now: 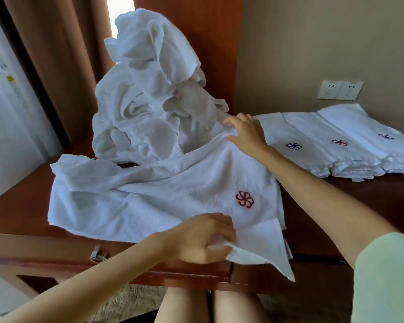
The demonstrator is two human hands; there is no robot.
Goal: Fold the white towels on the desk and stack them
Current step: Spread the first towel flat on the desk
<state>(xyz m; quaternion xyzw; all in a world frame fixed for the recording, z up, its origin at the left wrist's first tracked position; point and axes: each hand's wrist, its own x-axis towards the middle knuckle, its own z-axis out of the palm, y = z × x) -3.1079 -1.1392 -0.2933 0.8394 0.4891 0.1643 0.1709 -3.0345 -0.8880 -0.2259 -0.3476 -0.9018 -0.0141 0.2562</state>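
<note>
On desk (16, 206) — left fingers (221, 229), right fingers (234, 121) pinch towel (173, 194) corners.

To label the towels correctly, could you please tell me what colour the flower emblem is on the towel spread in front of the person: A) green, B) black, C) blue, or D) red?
D: the flower emblem on the spread towel, between the left hand and the right hand, is red.
</note>
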